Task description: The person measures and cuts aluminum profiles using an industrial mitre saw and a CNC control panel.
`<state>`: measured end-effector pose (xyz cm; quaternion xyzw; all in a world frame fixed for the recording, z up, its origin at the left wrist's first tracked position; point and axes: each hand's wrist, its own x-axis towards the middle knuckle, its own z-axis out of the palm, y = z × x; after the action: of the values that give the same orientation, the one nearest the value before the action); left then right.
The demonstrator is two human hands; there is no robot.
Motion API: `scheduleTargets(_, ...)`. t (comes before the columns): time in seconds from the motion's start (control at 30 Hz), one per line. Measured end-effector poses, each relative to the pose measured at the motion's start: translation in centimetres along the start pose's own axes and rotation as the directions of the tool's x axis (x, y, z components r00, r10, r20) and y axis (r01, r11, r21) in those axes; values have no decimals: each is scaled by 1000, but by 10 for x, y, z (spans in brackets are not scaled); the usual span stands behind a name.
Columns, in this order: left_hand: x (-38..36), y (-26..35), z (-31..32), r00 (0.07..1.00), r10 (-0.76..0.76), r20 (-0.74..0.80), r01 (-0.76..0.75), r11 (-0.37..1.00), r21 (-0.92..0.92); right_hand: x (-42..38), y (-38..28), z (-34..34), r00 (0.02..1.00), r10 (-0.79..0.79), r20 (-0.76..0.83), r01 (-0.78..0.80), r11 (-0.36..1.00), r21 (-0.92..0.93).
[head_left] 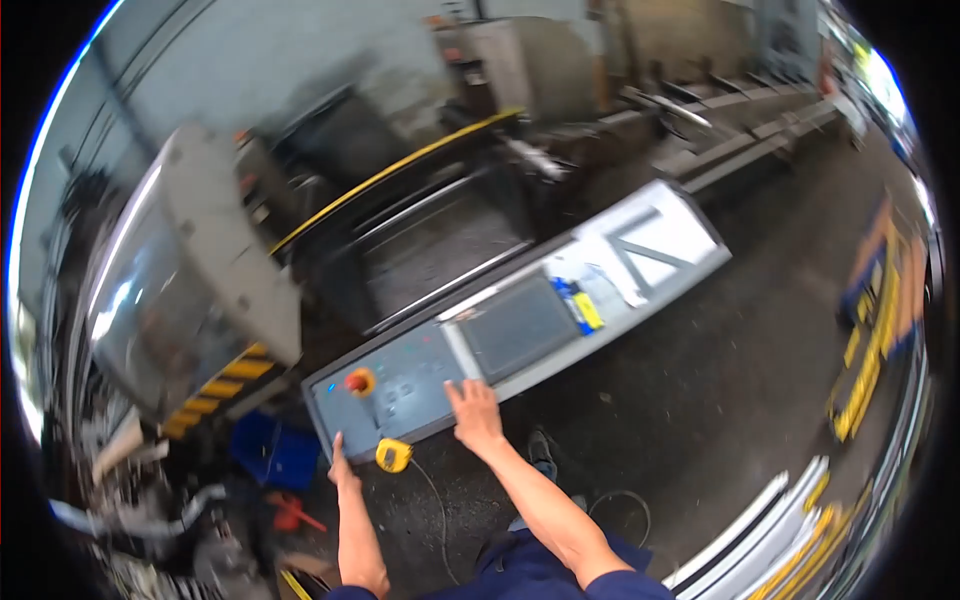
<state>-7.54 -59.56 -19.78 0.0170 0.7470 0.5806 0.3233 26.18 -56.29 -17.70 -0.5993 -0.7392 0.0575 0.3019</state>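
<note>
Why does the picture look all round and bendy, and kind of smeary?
In the head view, a fisheye lens curves everything inside a black circle, so the grey control panel looks slanted and bowed. The picture is smeared all over, most at the edges, as with the yellow rails. Bright glare washes out the machine's window and the right rim. The left hand and right hand at the panel's near edge are clearer.

Two hands show, the left hand (341, 462) and the right hand (475, 413), both at one grey control panel (520, 310). The panel carries one dark screen (518, 325), one red knob (359, 381) and one yellow-and-blue sticker (580, 305). One yellow tape measure (393, 455) hangs at its lower edge. One blue crate (272, 450) sits on the floor.
</note>
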Motion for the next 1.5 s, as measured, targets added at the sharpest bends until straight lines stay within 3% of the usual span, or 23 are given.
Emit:
scheduleTargets(0.03, 2, -3, 0, 995, 35, -94, -30, 998, 54, -2, 1, -1, 1000, -23, -7, 23, 1000, 15)
scheduleTargets(0.13, 14, -13, -2, 985, 161, -69, -160, 987, 26, 0, 3, -4, 999, -53, 8, 52, 998, 19)
scheduleTargets(0.33, 7, -12, 1, 964, 133, -230, -116, 990, 85, 1, 1, -17, 994, -100, 53, 98, 994, 45)
scheduleTargets(0.47, 12, -19, 7, 967, 118, -226, -103, 992, 79, 1, -2, -25, 987, -149, 67, 143, 986, 86)
scheduleTargets(0.53, 14, -21, 3, 958, 143, -249, -122, 988, 95, 2, -4, -27, 994, -83, 78, 78, 994, 71)
scheduleTargets(0.73, -18, -8, 12, 926, 37, -376, -15, 998, 61, 0, -4, -20, 991, -92, 97, 85, 993, 78)
scheduleTargets(0.87, -40, 6, 14, 934, -53, -354, 54, 999, -9, -1, -4, -22, 986, -134, 96, 131, 991, 38)
scheduleTargets(0.97, -40, 14, 26, 914, -21, -404, 21, 1000, -4, -10, 1, -20, 977, -213, 25, 211, 976, 60)
scheduleTargets(1.07, -38, 36, 50, 895, -183, -407, 209, 978, 18, -14, 20, -9, 925, -375, -58, 378, 925, 47)
scheduleTargets(1.13, -31, 45, 59, 870, -271, -412, 326, 943, 69, -15, 21, -8, 922, -386, -30, 387, 920, 57)
scheduleTargets(1.33, -25, 43, 43, 913, -331, -237, 375, 910, 175, -16, 16, -7, 946, -322, -35, 323, 945, 45)
scheduleTargets(1.4, -32, 52, 36, 927, -362, -99, 374, 910, 177, -17, 18, -5, 946, -322, -30, 323, 946, 38)
scheduleTargets(1.5, -33, 54, 32, 923, -381, -57, 385, 905, 179, -17, 18, -3, 943, -330, -49, 332, 943, 24)
